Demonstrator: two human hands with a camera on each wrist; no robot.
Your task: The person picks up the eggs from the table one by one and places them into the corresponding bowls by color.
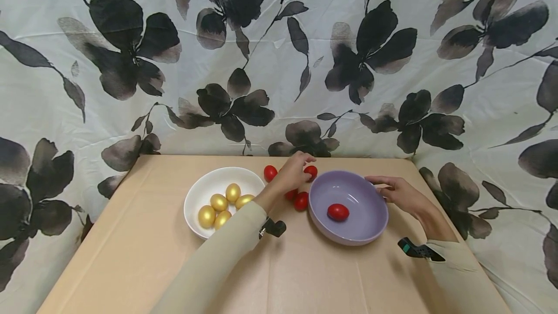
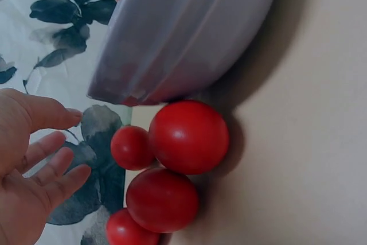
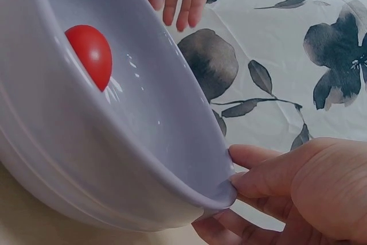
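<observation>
Pinching the purple bowl [image 1: 348, 237] by its rim in the head view, our right hand [image 1: 403, 194] is at its right; our left hand [image 1: 291, 174], holding nothing, hangs near four red eggs [image 1: 301, 201] between that bowl and a white bowl [image 1: 201, 186] of golden eggs [image 1: 219, 202]. From the left wrist, we see our left fingers [image 2: 69, 185] spread, apart from the eggs. From the right wrist, one red egg [image 3: 92, 54] lies inside our purple bowl.
</observation>
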